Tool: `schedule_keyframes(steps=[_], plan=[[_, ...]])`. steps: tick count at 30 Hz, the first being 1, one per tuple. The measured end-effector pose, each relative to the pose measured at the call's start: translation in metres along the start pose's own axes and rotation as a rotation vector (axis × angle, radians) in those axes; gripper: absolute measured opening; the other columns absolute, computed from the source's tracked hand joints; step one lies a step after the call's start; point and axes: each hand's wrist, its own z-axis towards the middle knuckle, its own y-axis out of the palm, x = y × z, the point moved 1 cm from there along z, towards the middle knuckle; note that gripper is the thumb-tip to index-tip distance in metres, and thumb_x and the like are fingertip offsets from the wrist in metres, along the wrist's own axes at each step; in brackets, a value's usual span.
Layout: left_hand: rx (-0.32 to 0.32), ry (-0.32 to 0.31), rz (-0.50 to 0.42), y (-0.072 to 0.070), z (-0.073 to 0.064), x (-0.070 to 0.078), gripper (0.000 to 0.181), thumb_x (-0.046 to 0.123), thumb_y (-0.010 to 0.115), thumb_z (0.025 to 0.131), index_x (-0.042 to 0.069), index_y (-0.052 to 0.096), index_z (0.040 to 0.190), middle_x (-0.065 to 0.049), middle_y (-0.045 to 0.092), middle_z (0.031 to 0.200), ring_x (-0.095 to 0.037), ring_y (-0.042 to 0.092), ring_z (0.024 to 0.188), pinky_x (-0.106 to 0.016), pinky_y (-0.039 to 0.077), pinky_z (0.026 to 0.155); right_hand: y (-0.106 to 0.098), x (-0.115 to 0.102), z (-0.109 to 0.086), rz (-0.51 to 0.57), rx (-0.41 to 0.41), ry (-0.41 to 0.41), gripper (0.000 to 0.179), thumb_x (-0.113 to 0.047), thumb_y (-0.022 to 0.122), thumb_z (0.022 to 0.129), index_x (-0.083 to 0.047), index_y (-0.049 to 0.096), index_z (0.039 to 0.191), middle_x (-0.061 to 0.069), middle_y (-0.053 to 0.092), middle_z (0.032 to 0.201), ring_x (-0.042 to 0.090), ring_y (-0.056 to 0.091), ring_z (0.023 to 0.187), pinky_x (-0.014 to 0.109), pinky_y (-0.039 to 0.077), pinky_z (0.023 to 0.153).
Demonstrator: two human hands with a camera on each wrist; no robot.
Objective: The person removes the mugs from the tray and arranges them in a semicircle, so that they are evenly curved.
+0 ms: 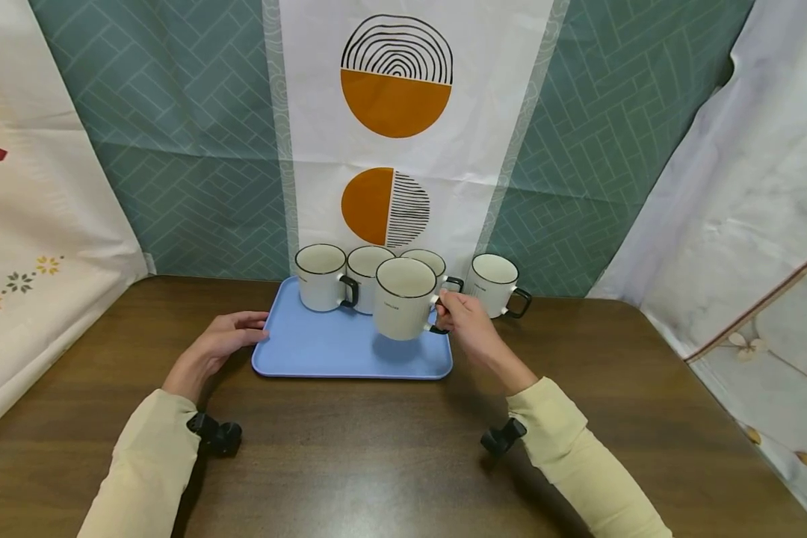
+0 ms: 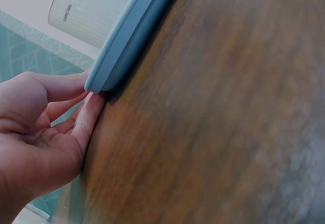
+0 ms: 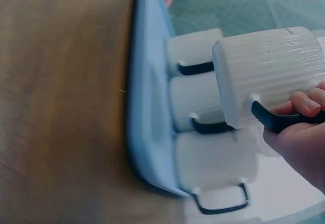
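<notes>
- The right hand (image 1: 464, 321) pinches the black handle (image 3: 268, 120) of one white mug (image 1: 400, 302), fingers curled round it, likely because that is the easy part to hold
- The left hand (image 1: 223, 340) has loose, almost straight fingers that touch the left edge of the blue tray (image 1: 323, 355), it seems so the tray will not slide
- The held mug is up in the air over the right part of the tray, almost upright, with its shadow under it
- Three more mugs (image 1: 317, 290) stand in a row at the tray's far side, handles turned right, perhaps so a right hand can grab them
- One other mug (image 1: 489, 290) stands just right of the tray
- The tray lies flat on the brown table (image 1: 350, 448), maybe there so both hands can reach it
</notes>
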Motion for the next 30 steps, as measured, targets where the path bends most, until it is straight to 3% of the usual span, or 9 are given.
schedule_keyframes(steps=[5, 11, 21, 30], plan=[[-0.004, -0.006, 0.007, -0.002, -0.001, 0.000, 0.057, 0.011, 0.059, 0.096, -0.013, 0.035, 0.142, -0.031, 0.045, 0.132, -0.022, 0.054, 0.106, -0.030, 0.046, 0.092, -0.015, -0.024, 0.004, 0.002, 0.021, -0.019, 0.034, -0.014, 0.035, 0.103, -0.004, 0.045, 0.072, -0.004, 0.028, 0.057, 0.009, 0.029, 0.058, 0.022, 0.026, 0.060], [-0.010, -0.019, -0.006, 0.002, 0.000, 0.002, 0.057, 0.012, 0.058, 0.096, -0.013, 0.034, 0.142, -0.032, 0.044, 0.135, -0.028, 0.052, 0.111, -0.047, 0.039, 0.102, -0.039, -0.049, 0.010, 0.103, 0.071, -0.111, 0.037, -0.010, 0.035, 0.104, -0.003, 0.045, 0.070, -0.001, 0.032, 0.062, 0.008, 0.028, 0.058, 0.023, 0.032, 0.063], [0.006, -0.011, -0.004, 0.004, 0.002, 0.002, 0.056, 0.010, 0.060, 0.095, -0.012, 0.038, 0.141, -0.028, 0.049, 0.130, -0.023, 0.054, 0.106, -0.036, 0.044, 0.097, -0.088, -0.073, 0.013, 0.079, 0.193, -0.163, 0.036, -0.017, 0.038, 0.105, -0.006, 0.046, 0.071, -0.002, 0.032, 0.061, 0.011, 0.030, 0.059, 0.022, 0.037, 0.065], [0.008, -0.014, -0.003, 0.002, 0.000, 0.002, 0.055, 0.009, 0.059, 0.095, -0.013, 0.038, 0.140, -0.028, 0.048, 0.130, -0.021, 0.054, 0.104, -0.033, 0.045, 0.095, -0.124, -0.061, 0.016, 0.200, 0.384, -0.161, 0.042, -0.013, 0.038, 0.104, -0.007, 0.049, 0.064, -0.002, 0.037, 0.059, 0.012, 0.031, 0.057, 0.021, 0.038, 0.062]])
